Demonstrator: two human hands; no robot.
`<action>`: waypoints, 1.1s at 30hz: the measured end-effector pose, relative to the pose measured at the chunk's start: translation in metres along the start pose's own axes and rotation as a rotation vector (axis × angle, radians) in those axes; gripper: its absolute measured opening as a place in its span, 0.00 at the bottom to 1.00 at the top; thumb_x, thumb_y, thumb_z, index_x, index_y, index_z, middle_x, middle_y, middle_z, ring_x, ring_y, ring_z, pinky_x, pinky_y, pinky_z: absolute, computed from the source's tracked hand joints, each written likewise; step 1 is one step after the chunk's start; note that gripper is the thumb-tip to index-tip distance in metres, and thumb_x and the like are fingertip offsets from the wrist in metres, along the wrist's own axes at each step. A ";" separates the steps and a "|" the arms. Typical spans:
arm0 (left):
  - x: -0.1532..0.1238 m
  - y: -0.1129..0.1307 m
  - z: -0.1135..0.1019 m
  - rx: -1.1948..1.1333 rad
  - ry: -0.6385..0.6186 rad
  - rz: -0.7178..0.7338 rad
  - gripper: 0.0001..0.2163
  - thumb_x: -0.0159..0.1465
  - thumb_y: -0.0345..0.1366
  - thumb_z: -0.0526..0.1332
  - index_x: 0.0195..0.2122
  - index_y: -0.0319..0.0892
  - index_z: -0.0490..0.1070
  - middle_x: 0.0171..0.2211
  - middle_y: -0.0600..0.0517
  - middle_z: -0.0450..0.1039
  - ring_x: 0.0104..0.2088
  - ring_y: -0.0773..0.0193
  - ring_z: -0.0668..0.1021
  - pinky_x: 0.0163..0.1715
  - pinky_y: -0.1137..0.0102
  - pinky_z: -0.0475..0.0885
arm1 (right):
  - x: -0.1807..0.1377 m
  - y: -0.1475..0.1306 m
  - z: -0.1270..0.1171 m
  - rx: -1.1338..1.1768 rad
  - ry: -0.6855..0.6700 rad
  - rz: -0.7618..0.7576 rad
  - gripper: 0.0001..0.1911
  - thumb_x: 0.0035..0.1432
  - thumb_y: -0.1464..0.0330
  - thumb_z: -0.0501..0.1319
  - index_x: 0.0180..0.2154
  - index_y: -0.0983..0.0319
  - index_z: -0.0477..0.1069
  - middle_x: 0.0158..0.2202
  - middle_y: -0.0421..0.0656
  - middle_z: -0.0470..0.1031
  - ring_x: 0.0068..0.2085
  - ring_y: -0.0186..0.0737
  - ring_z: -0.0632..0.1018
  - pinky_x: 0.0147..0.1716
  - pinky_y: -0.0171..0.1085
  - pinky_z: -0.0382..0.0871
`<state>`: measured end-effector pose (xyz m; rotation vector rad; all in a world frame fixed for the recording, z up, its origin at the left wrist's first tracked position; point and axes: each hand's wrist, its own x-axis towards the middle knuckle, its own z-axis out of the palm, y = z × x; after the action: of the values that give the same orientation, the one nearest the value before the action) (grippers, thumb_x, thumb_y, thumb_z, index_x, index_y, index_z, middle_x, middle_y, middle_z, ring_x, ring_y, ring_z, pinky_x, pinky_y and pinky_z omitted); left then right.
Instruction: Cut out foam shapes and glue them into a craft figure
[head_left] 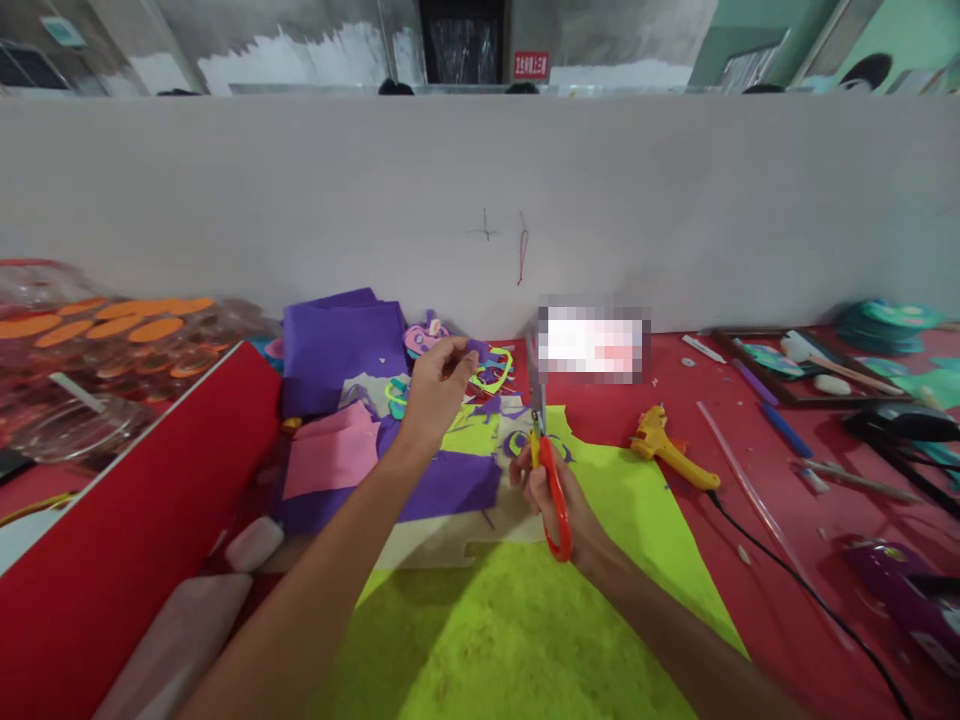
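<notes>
My left hand [439, 390] is raised over the middle of the work area, its thumb and fingers pinched on a small purple felt piece [477, 350]. Just right of those fingertips is a curved yellow-green strip [501, 372]; I cannot tell whether it is attached to the piece. In my right hand [562, 500] is a pair of scissors [556, 505] with red handles, blades pointing up and away from me. Beneath both hands lie purple felt [450, 485], a large yellow-green felt sheet [630, 510] and several cut scraps.
A yellow glue gun [675, 460] with a black cord rests on the red table [705, 410] at right. Farther right is a dark-framed tray [795, 395] of tools. Pink felt [334, 455] lies at left, near a red upright panel [172, 480]. A grey partition [337, 200] stands behind.
</notes>
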<state>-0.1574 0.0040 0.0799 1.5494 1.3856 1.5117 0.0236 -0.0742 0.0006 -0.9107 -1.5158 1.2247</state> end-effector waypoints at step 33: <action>-0.044 0.056 0.013 0.126 -0.117 0.126 0.09 0.68 0.34 0.59 0.29 0.41 0.67 0.21 0.59 0.62 0.22 0.73 0.63 0.23 0.74 0.59 | -0.004 -0.003 -0.002 0.088 -0.108 0.002 0.31 0.60 0.36 0.52 0.37 0.58 0.63 0.29 0.38 0.63 0.26 0.34 0.62 0.22 0.34 0.60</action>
<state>-0.1215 -0.0499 0.1119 1.8031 1.3615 1.4034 0.0263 -0.0778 0.0028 -0.7999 -1.5329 1.3497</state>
